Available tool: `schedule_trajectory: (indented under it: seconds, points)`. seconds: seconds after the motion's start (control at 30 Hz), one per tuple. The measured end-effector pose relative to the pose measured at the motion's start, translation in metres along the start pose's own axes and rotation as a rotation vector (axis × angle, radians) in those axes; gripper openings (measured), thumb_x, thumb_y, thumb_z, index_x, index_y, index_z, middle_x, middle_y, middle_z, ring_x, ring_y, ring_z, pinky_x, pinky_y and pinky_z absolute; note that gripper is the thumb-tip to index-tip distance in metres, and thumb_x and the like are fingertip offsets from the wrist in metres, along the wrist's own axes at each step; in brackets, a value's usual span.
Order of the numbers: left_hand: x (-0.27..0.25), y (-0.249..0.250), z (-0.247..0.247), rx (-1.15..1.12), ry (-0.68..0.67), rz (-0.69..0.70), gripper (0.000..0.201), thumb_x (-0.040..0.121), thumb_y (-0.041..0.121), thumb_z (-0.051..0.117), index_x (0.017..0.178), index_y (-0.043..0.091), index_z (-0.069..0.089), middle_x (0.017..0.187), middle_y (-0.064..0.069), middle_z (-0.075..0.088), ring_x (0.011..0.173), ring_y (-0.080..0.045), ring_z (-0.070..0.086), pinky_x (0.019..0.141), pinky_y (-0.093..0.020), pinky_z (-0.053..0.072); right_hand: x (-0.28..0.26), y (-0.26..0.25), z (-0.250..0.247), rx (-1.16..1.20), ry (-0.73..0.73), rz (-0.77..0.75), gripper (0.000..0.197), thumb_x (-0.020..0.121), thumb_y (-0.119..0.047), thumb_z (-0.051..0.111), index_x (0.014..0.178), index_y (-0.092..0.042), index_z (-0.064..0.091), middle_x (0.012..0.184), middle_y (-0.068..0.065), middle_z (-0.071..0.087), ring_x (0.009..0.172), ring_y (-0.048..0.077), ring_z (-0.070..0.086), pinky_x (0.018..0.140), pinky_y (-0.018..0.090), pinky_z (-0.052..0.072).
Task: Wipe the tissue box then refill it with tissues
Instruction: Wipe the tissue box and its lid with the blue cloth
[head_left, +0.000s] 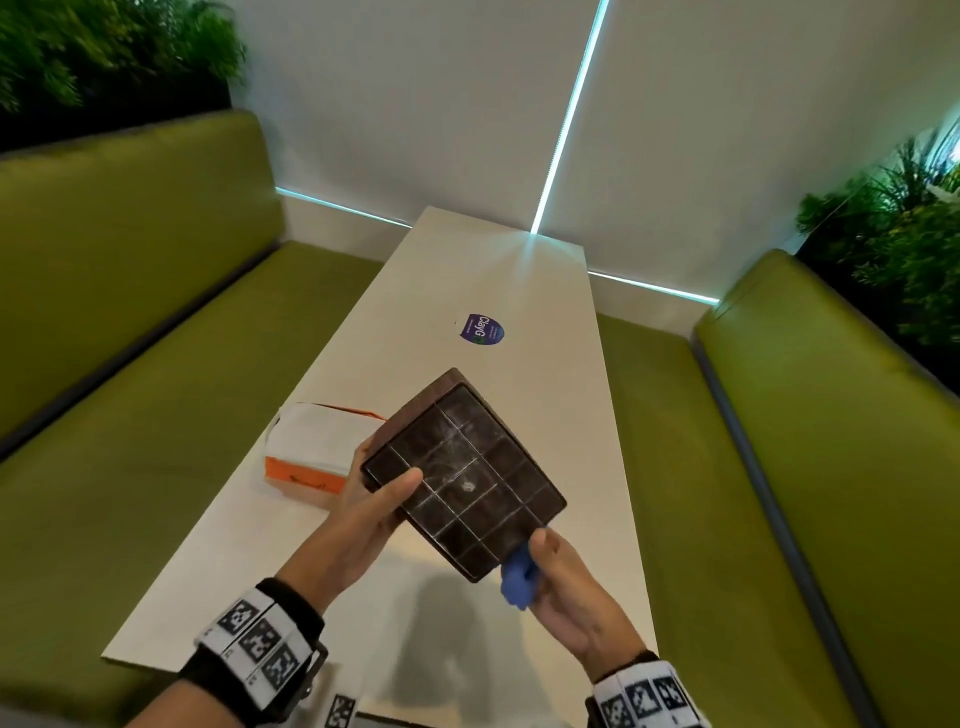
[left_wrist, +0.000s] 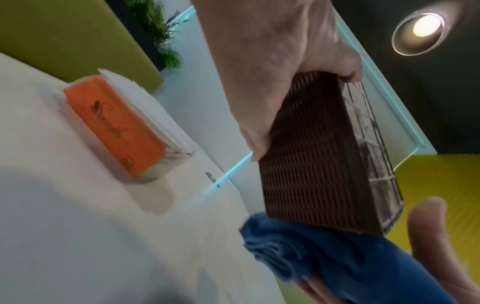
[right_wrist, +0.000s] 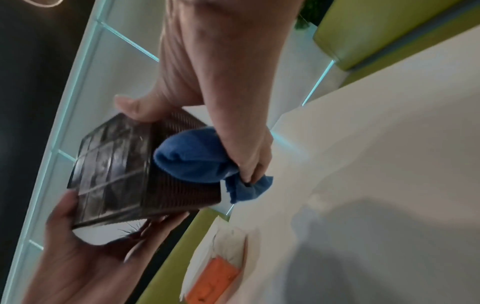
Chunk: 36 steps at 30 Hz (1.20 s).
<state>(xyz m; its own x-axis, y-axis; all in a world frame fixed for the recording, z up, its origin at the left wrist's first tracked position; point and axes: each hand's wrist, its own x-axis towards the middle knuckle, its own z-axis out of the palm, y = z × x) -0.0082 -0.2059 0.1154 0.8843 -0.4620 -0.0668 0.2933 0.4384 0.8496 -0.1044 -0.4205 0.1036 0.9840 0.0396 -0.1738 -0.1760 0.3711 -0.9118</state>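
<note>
A dark brown tissue box (head_left: 465, 475) with a gridded, smudged face is held tilted above the white table (head_left: 519, 291). My left hand (head_left: 371, 501) grips its left edge, thumb on the gridded face. My right hand (head_left: 556, 577) holds a bunched blue cloth (head_left: 517, 579) against the box's near ribbed side. The left wrist view shows the ribbed side of the box (left_wrist: 306, 156) with the cloth (left_wrist: 311, 253) under it. In the right wrist view the cloth (right_wrist: 192, 156) presses on the box (right_wrist: 114, 164). An orange pack of white tissues (head_left: 311, 452) lies on the table behind the left hand.
Green padded benches (head_left: 130, 322) run along both long sides of the table. A purple sticker (head_left: 482, 329) is on the tabletop beyond the box. Plants (head_left: 893, 234) stand behind the benches, and a white wall closes the far end.
</note>
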Motion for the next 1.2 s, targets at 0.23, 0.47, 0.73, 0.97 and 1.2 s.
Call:
schedule_trajectory:
  seconds: [0.23, 0.47, 0.73, 0.97, 1.2]
  points:
    - [-0.004, 0.005, -0.003, 0.098, -0.139, -0.082, 0.125, 0.044, 0.034, 0.098, 0.148, 0.030, 0.029, 0.143, -0.005, 0.052, 0.128, -0.023, 0.055, 0.098, -0.037, 0.051, 0.002, -0.014, -0.007, 0.000, 0.070, 0.044, 0.097, 0.049, -0.041, 0.093, 0.130, -0.010, 0.050, 0.110, 0.020, 0.067, 0.096, 0.036, 0.062, 0.079, 0.035, 0.053]
    - [0.001, 0.054, -0.009, 0.418, -0.317, -0.123, 0.104, 0.052, 0.030, 0.092, 0.141, 0.042, 0.039, 0.138, 0.010, 0.056, 0.128, -0.007, 0.053, 0.098, -0.028, 0.051, 0.000, -0.039, -0.019, -0.133, -0.001, -0.012, 0.092, 0.054, -0.027, 0.093, 0.131, -0.005, 0.047, 0.118, 0.016, 0.066, 0.106, 0.028, 0.064, 0.081, 0.032, 0.054]
    - [0.000, 0.030, -0.002, 0.547, -0.047, 0.015, 0.093, 0.046, 0.036, 0.093, 0.125, 0.046, 0.046, 0.127, 0.014, 0.058, 0.122, -0.009, 0.055, 0.098, -0.033, 0.052, -0.002, -0.081, -0.017, -0.073, 0.252, -0.144, 0.046, 0.076, -0.035, 0.070, 0.119, -0.023, 0.061, 0.124, 0.018, 0.063, 0.089, 0.016, 0.068, 0.068, 0.019, 0.055]
    - [0.001, 0.013, 0.019, 0.632, 0.000, 0.092, 0.092, 0.057, 0.014, 0.094, 0.131, 0.035, 0.042, 0.123, 0.014, 0.057, 0.111, -0.001, 0.057, 0.086, -0.017, 0.053, 0.002, -0.099, 0.064, -0.815, 0.191, -0.556, 0.026, 0.093, -0.034, 0.054, 0.117, -0.032, 0.063, 0.134, -0.006, 0.047, 0.125, -0.001, 0.045, 0.102, 0.016, 0.037]
    - [-0.002, 0.004, 0.024, 0.595, 0.067, 0.175, 0.091, 0.049, 0.016, 0.089, 0.128, 0.032, 0.046, 0.120, 0.015, 0.058, 0.112, 0.001, 0.057, 0.083, -0.015, 0.052, 0.026, -0.077, 0.069, -1.081, 0.111, -0.520, 0.028, 0.097, -0.026, 0.047, 0.121, -0.016, 0.059, 0.132, -0.012, 0.049, 0.121, -0.002, 0.044, 0.106, 0.017, 0.034]
